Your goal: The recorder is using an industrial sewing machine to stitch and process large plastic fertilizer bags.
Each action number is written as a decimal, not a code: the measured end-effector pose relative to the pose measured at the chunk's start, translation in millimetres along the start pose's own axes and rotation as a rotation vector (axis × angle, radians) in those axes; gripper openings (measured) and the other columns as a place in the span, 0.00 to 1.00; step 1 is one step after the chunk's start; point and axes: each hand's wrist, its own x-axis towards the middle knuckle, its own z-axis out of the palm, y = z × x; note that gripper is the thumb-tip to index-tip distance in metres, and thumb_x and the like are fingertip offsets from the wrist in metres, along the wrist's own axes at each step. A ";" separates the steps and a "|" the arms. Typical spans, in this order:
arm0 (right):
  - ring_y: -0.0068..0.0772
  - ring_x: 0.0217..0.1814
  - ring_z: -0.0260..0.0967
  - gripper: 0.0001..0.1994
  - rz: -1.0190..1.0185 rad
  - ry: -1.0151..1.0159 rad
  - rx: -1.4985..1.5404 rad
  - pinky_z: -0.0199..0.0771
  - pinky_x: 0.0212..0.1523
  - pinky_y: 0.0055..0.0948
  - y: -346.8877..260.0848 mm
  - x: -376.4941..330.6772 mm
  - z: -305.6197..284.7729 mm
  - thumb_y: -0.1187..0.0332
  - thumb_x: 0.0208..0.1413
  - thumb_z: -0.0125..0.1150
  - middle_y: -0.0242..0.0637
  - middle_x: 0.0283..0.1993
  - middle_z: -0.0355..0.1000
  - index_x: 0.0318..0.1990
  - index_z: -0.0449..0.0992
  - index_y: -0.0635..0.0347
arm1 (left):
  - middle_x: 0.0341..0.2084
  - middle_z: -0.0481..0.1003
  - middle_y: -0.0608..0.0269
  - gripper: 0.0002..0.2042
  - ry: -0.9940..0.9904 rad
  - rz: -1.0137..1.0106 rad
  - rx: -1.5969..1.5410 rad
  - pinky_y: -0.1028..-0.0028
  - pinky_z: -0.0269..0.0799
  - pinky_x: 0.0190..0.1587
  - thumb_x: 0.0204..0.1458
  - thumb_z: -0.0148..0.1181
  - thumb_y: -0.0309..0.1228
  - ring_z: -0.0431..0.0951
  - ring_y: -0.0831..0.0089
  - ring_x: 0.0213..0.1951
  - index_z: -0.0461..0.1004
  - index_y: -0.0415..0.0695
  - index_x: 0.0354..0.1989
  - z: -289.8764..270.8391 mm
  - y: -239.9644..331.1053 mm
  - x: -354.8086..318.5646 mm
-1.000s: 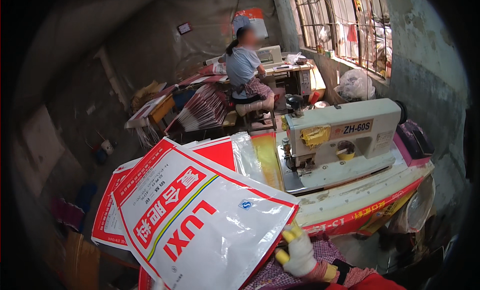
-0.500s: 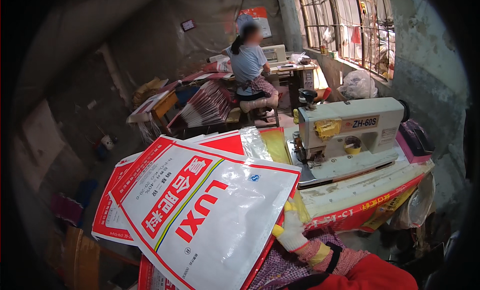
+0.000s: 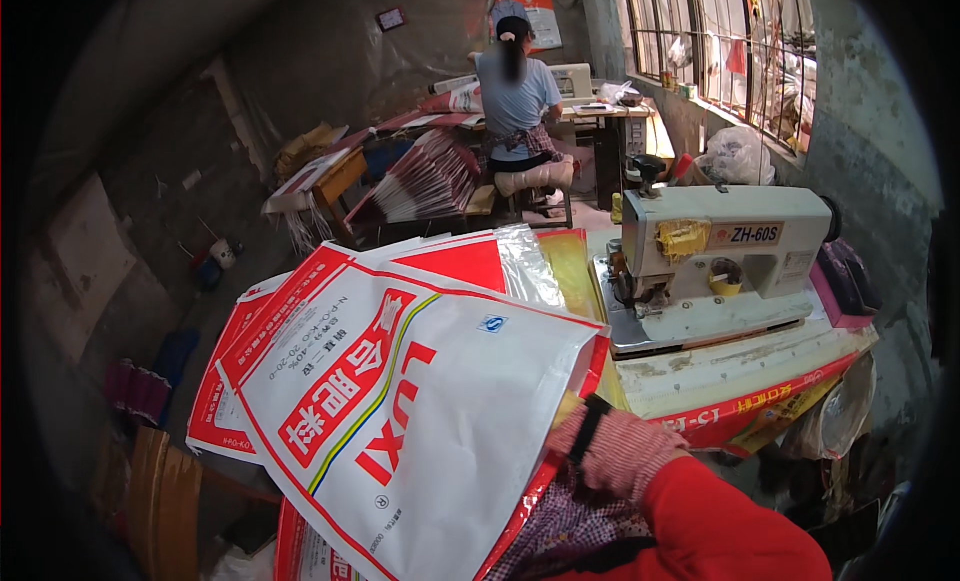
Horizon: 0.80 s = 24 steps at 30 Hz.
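A white plastic woven sack point(image 3: 500, 401) with red borders, large red print and a yellow-blue stripe lies across the front on top of other sacks. My right hand point(image 3: 567, 411), in a pale yellowish glove, has gone in at the sack's right edge. Its fingers are hidden by the sack, so their grip does not show. The sack's surface bulges and creases near that edge. A black band circles the wrist, above a red-and-white checked cuff and a red sleeve. My left hand is out of sight.
A white sewing machine point(image 3: 720, 266) stands on a table point(image 3: 740, 381) at right, a pink-and-black box point(image 3: 845, 286) beside it. More red-and-white sacks point(image 3: 222, 406) lie underneath. A person point(image 3: 520, 96) sits at another machine farther back. A wooden chair point(image 3: 160, 501) is at lower left.
My right hand has moved from the sack's outer edge in behind its upper layer, and the forearm has advanced. The sack now bulges. The view has shifted, and the other person has turned away.
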 end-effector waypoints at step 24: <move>0.22 0.27 0.68 0.15 0.455 0.004 1.309 0.71 0.25 0.23 62.7 -32.7 -43.6 0.57 0.58 0.61 0.31 0.29 0.70 0.37 0.74 0.62 | 0.59 0.66 0.54 0.28 0.235 -0.212 -0.265 0.65 0.58 0.63 0.63 0.45 0.47 0.66 0.64 0.59 0.58 0.36 0.63 -73.7 -182.5 -110.9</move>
